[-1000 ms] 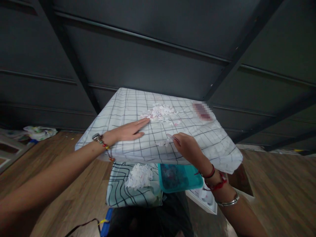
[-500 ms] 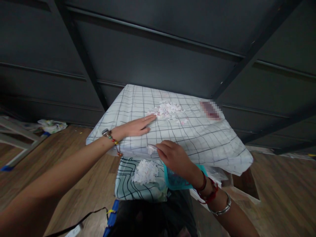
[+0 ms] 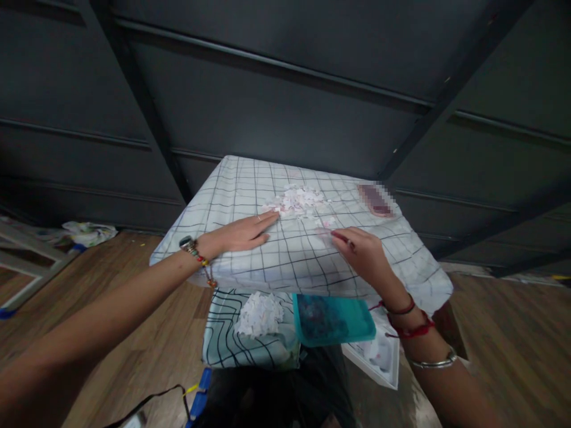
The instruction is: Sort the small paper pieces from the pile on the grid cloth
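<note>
My left hand (image 3: pixel 243 233) lies flat on the white checked cloth (image 3: pixel 214 208), fingers stretched out. Its fingertips touch the edge of a loose pile of small white paper-like scraps (image 3: pixel 303 199). Over the cloth to the right, my right hand (image 3: pixel 363 252) is closed in a pinch. A blurred, pale, thin thing shows at its fingertips, too unclear to name. A few scraps (image 3: pixel 328 222) lie just beyond those fingers. Lower down, a second heap of white scraps (image 3: pixel 261 315) rests on a green checked cloth (image 3: pixel 223 333).
Beside the lower heap stands a turquoise tray (image 3: pixel 357 321) with dark contents. A white box (image 3: pixel 388 371) sits under it to the right. A pixelated flat object (image 3: pixel 377 199) lies at the cloth's far right. Dark metal panels (image 3: pixel 276 107) rise behind the table.
My right hand has moved right and away from me, from above the near cloth edge to near the scattered scraps, uncovering the turquoise tray. My left hand stays by the pile.
</note>
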Available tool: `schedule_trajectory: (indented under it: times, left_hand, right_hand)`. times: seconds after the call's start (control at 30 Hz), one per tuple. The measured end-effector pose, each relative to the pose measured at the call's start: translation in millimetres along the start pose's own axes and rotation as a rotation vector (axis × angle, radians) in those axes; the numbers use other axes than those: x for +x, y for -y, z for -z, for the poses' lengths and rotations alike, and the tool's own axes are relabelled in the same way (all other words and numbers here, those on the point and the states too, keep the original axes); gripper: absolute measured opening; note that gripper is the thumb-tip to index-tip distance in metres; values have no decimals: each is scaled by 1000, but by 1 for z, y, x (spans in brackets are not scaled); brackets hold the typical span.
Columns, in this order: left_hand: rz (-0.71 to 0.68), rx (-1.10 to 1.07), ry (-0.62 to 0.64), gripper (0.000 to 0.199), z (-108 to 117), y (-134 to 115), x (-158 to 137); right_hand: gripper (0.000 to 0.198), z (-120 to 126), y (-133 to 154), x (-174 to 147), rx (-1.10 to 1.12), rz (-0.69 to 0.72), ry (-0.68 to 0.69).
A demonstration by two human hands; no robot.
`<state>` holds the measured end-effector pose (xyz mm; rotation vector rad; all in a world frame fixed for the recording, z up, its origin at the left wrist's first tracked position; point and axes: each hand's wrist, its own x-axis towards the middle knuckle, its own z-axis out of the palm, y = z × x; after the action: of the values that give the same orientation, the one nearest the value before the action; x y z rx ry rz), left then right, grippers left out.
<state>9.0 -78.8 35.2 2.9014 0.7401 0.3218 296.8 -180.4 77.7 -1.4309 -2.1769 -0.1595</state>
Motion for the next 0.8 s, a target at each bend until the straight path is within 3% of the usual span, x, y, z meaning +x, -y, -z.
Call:
schedule_trajectory:
  times: [0.13,0.23,0.4,0.53,0.63,0.8]
  left_hand:
    - [-63,29,49,53,9,-11,8]
    - [-155,14,85,54,17,-25,23]
    - [-303,-3,154,52,16,-43,55]
    - [-416,14,190,51,5,-46,69]
    - [-486,12,165,49,2,-46,73]
    - [-535,-16,89,40,-1,-48,87]
  right_hand:
    - [19,0,-63,10,-83,-65,58]
    - [19,-6,-84,20,-66,-40,107]
    - [21,-13,-89,36,-35,-19,109]
    - [20,-6,-90,37,-31,100,191]
    - [21,2,-90,34,-4,188,243]
    - [22,5,-85,29,40,182,207]
